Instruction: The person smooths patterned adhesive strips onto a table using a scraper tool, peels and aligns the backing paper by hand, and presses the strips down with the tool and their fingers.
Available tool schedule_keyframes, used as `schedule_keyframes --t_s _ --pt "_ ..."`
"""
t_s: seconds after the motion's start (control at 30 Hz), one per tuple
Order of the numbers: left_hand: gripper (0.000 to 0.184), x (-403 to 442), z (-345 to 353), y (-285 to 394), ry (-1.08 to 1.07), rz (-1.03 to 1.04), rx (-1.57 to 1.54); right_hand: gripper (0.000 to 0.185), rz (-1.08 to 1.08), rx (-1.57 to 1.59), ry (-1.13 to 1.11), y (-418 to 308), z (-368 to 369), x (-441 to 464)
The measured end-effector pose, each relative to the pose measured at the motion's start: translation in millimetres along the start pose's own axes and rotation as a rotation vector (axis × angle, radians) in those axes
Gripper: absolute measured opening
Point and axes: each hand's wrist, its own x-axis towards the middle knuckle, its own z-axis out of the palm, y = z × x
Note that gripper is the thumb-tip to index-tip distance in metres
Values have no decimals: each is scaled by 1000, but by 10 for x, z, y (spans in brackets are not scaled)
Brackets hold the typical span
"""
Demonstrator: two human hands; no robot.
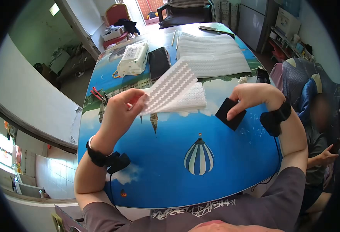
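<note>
My left hand [127, 106] pinches the near left end of a white strip with grey wavy stripes [172, 85], which is raised at a slant. Beneath and behind that strip, a white textured folded sheet [195, 96] lies on the blue printed table [166, 154]. My right hand [247, 100] grips a flat black square [230, 114] between thumb and fingers, to the right of the folded sheet. A large stack of white wavy sheets [212, 54] lies farther back. Each wrist wears a black strap with a dark block on it.
A wipes pack [133, 58] and a dark phone [159, 63] lie at the back left, with two thin sticks [175, 40] beside the stack. Red-handled scissors [96, 93] are at the left edge, a knife [215, 29] at the far edge. Another person [318, 147] sits at the right.
</note>
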Motion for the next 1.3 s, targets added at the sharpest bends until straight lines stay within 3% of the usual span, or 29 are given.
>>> schedule_keyframes --t_s 0.1,0.23,0.27,0.37,0.4,0.5,0.53,0.63,0.77,0.83,0.9,0.93,1.3 --pt "17 -55 -106 87 -140 -168 -395 61 -38 -100 212 112 47 90" --pt "17 -193 -96 288 -405 -283 -762 56 -388 183 799 176 274 393" --pt "18 -231 -76 295 -499 -338 -812 55 -454 481 645 149 283 410" --pt "18 -344 102 439 -641 -512 -932 53 -372 1082 239 9 360 335" --pt "22 -390 176 429 -684 -517 -913 45 -286 1045 278 -130 377 260" --pt "33 -455 267 487 -852 -340 -482 39 -343 714 247 -105 422 311" --pt "42 -445 232 578 -870 -221 -205 37 -338 730 275 -88 496 392" --pt "35 -427 219 586 -781 -70 55 31 -274 428 258 -211 510 298" --pt "26 -470 316 465 -499 426 181 31 -375 294 439 -322 702 289" --pt "30 -504 391 485 -531 542 241 35 -453 121 513 -359 770 289" --pt "39 -566 515 482 -509 653 227 35 -441 172 505 -436 811 276" --pt "55 -586 536 473 -619 617 232 36 -434 197 500 -462 829 273" --pt "112 -932 574 571 -703 522 260 34 -510 42 609 -451 900 347"
